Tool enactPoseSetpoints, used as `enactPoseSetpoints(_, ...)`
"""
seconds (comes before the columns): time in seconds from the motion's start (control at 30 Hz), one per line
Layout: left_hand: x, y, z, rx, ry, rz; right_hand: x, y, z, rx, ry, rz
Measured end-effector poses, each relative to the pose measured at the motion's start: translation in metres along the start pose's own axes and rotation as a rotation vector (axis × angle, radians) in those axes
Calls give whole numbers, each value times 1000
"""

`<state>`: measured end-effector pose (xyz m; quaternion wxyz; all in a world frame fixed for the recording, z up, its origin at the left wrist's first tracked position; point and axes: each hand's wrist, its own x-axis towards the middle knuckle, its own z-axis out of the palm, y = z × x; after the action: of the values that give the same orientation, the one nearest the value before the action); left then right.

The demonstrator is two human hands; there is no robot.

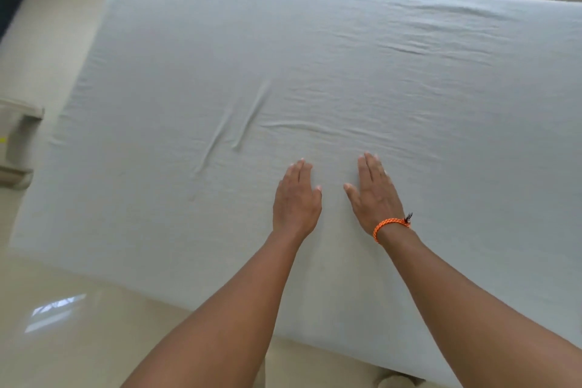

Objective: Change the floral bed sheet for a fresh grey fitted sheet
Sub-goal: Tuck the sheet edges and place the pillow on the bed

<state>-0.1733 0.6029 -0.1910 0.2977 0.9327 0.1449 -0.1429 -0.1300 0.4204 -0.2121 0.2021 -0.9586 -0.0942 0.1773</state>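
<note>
Head view: grey fitted sheet (pixel 315 57), stretched over the whole mattress on a beige floor (pixel 78 324), faintly creased near the middle. Left hand (pixel 296 198) and right hand (pixel 374 192) are laid flat on the sheet side by side, fingers straight, nothing held. Orange braided bracelet (pixel 389 227) is worn on the right wrist.

Mattress (pixel 220 25) on beige floor (pixel 78 340), grey fitted sheet (pixel 346 88) stretched over it, wrinkled
</note>
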Motion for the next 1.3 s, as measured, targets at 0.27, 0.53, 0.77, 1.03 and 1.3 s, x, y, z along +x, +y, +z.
enactPoseSetpoints(0.27,73,-157,-82,201,25,62,92,-185,91,-76,-56,62)
enactPoseSetpoints(0.53,115,-306,-180,296,140,-45,163,-387,147,-136,-222,-60)
enactPoseSetpoints(0.77,110,-394,-261,275,179,-250,169,-514,165,26,-500,-368)
enactPoseSetpoints(1.03,89,-401,-295,161,177,-320,132,-528,162,172,-314,-160)
enactPoseSetpoints(1.3,51,-411,-320,-8,108,-177,74,-521,169,349,-177,125)
